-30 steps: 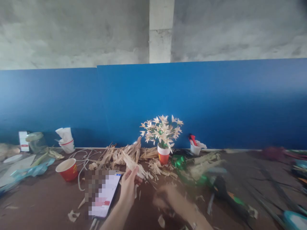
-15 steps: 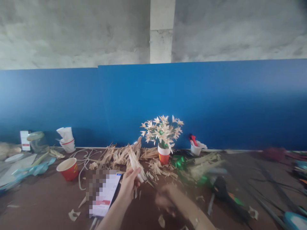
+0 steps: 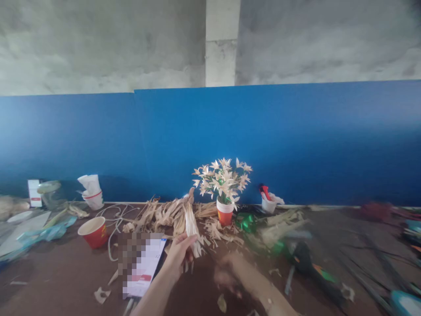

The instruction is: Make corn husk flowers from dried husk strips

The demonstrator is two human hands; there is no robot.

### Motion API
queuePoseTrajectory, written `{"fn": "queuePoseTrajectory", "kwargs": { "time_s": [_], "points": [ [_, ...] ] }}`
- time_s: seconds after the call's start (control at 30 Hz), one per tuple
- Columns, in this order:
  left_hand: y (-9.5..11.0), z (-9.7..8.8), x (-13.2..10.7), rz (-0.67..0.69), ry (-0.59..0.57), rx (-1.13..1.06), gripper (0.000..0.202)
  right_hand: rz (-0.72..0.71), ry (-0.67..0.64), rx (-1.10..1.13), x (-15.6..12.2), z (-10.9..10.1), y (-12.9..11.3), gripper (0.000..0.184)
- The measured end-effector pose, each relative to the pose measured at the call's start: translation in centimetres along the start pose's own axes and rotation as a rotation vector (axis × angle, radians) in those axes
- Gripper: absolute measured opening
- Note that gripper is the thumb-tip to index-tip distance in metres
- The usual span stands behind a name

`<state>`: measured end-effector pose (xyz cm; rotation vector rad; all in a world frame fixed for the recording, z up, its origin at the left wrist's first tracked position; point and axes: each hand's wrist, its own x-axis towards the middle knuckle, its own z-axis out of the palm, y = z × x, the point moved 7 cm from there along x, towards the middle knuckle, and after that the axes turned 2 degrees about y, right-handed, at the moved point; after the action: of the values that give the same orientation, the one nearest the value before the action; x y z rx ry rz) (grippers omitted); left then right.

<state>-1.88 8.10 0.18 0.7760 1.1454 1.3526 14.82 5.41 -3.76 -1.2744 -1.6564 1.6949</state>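
Note:
My left hand (image 3: pixel 183 246) is closed on a pale dried corn husk (image 3: pixel 190 221), which stands up from the fingers with its lower end frayed into strips. Just to the right, my right hand (image 3: pixel 230 272) is smeared by motion; a faint dark, thin shape shows near its fingers, too blurred to name. Behind the held piece lies a heap of dried husks (image 3: pixel 166 217). Loose husk scraps (image 3: pixel 215 232) are scattered under and beyond both hands. Past them stands a red and white paper cup (image 3: pixel 225 216) filled with white husk flowers (image 3: pixel 223 177).
A phone (image 3: pixel 144 270) lies by my left forearm. Left of it are a red paper cup (image 3: pixel 92 232) and a white cable (image 3: pixel 115 224). On the right are green ribbon (image 3: pixel 246 222), a black glue gun (image 3: pixel 312 272) and a white cup (image 3: pixel 269 205). A blue partition (image 3: pixel 184 140) closes the back.
The corn husk in my left hand has turned from leaning left to nearly upright. My left hand has barely shifted, and my right hand stays blurred in about the same place.

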Motion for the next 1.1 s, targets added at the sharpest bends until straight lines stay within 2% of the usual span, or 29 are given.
{"fn": "queuePoseTrajectory", "kwargs": {
  "time_s": [0.33,0.57,0.83,0.93,1.1],
  "points": [
    [-0.1,0.0,0.2,0.002,-0.013,0.001,0.027,-0.006,0.021,0.016,-0.2,-0.1,-0.5,0.029],
    [1.0,-1.5,0.6,0.187,0.131,0.029,0.032,-0.007,0.025,0.075,0.0,0.4,-0.3,0.035],
    [1.5,-0.7,-0.2,0.299,0.096,0.095,0.035,-0.024,0.019,0.022,-0.2,0.9,-0.6,0.029],
    [1.4,-0.1,-0.6,0.288,0.078,0.086,0.034,-0.043,-0.003,0.048,-0.3,1.1,-1.0,0.032],
    [0.6,0.4,-1.2,0.219,0.115,0.016,0.032,-0.054,0.018,0.083,0.1,1.4,-0.6,0.036]
  ]
}}
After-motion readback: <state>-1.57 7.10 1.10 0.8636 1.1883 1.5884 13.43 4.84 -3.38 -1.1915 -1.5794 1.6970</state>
